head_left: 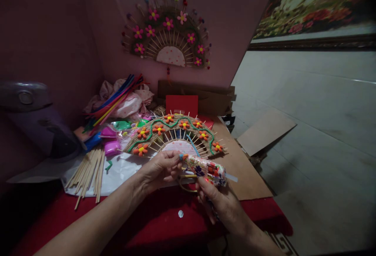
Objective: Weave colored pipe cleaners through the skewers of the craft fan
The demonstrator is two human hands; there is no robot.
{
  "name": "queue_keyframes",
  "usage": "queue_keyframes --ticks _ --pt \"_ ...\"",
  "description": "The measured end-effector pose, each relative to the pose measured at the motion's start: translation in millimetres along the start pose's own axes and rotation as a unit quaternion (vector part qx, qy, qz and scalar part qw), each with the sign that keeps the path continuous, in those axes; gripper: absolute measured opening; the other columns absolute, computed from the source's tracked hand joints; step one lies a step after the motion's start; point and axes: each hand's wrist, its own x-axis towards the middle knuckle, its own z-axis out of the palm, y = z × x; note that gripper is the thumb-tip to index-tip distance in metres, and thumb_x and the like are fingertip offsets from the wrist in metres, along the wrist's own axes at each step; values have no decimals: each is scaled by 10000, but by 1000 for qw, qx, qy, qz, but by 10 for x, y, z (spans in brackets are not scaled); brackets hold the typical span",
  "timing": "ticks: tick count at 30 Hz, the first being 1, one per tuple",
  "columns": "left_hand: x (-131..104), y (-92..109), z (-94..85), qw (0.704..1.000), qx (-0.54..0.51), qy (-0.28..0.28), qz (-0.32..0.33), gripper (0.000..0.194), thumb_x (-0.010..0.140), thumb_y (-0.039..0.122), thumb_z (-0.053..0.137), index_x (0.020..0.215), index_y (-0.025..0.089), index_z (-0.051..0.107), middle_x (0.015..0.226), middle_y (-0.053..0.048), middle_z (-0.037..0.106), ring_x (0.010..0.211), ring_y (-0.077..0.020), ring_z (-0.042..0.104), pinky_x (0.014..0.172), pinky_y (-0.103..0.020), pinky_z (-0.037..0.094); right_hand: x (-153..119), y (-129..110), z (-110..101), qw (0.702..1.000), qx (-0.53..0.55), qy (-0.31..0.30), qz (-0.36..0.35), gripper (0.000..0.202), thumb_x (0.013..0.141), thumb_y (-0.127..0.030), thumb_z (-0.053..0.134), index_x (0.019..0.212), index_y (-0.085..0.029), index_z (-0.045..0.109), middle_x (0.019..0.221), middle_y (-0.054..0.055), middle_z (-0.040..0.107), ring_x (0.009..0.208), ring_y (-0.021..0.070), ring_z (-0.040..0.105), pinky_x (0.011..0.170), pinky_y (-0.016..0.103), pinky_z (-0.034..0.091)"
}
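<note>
My right hand [216,197] is wrapped round a glue gun [202,166] with a flowery patterned body. A clear glue stick [232,177] pokes out of its back end, on the right. The gun's nozzle end points left, to my left hand [166,167]. There, thumb and fingers are pinched together beside a small blue and orange tip; what they hold, if anything, is hidden. Just beyond both hands lies a fan-shaped craft piece [158,129] of twine and thin sticks, with orange clay-like flowers, a wavy green strand and a pale half-round centre.
Wooden sticks [88,173] lie on a white sheet [123,169] at left. Behind them are coloured pipe cleaners [117,101] and pink packets [111,147]. A brown board [243,173] lies right. A similar pink-flowered fan [167,26] hangs above. A small silvery disc [180,213] rests on red cloth [147,224].
</note>
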Motion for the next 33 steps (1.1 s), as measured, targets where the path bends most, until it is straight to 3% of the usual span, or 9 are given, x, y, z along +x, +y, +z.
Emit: queue_keyframes --ticks 9,33 --pt "1 1 14 1000 2 -9 5 255 625 234 762 707 100 560 550 13 491 410 -28 338 316 -127 167 -15 5 -2 1000 -2 10 2 356 842 -517 483 781 -171 538 453 -77 457 301 42 357 318 174 273" --pt "-3 1 27 999 37 6 3 293 626 289 762 679 102 543 535 19 479 381 -18 316 319 -144 142 1 1 -3 999 -27 24 -18 381 827 -534 493 737 -166 533 504 -50 485 339 43 378 324 171 286"
